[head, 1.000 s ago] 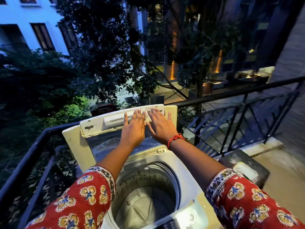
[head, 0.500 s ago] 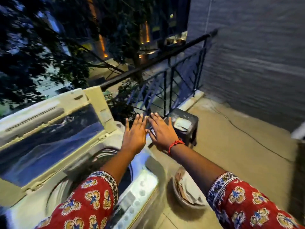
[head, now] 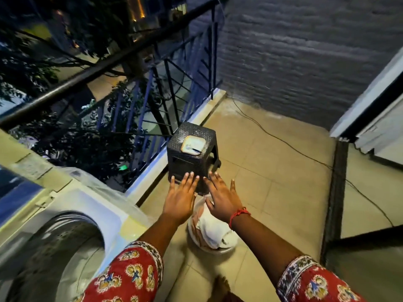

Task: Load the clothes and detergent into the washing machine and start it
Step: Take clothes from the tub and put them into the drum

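Observation:
The white top-loading washing machine (head: 93, 205) stands at the lower left with its lid (head: 19, 184) raised and its drum (head: 54, 253) open. A pale round tub (head: 220, 250) on the floor to its right holds white and pinkish clothes (head: 212, 233). A pale detergent packet (head: 193, 144) lies on top of a black plastic stool (head: 192, 158) just beyond the tub. My left hand (head: 181, 198) and my right hand (head: 221, 197) are stretched out flat side by side above the tub, fingers straight, holding nothing.
A dark metal railing (head: 104, 68) runs along the balcony edge behind the machine and stool. A grey brick wall (head: 305, 51) closes the far end. A thin cable (head: 283, 140) crosses the tiled floor. A door frame (head: 335, 192) stands at the right.
My view has swung right and down from the machine's lid to the tub and stool. Both hands left the lid and now hover over the tub of clothes.

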The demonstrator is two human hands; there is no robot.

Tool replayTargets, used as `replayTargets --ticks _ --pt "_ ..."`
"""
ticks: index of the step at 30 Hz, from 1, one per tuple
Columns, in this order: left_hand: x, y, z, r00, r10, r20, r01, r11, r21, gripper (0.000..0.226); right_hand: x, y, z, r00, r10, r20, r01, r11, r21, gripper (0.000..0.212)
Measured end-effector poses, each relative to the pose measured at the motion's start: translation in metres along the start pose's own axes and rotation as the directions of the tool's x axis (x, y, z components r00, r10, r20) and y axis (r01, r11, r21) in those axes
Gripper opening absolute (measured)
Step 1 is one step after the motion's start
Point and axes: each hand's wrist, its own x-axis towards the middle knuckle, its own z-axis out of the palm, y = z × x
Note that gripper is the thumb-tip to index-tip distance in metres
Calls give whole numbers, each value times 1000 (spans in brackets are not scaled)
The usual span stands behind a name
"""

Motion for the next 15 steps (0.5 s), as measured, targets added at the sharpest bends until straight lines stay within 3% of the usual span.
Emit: replayTargets --ticks 7,12,15 --pt "25 33 41 989 103 105 -106 994 27 61 -7 46 43 987 114 118 -117 993 21 71" --pt "42 38 96 974 126 186 -125 992 -17 82 -2 68 89 943 199 268 -216 976 34 87" --pt "53 43 132 953 155 262 -122 983 -138 92 4 81 123 898 244 366 -288 955 69 101"
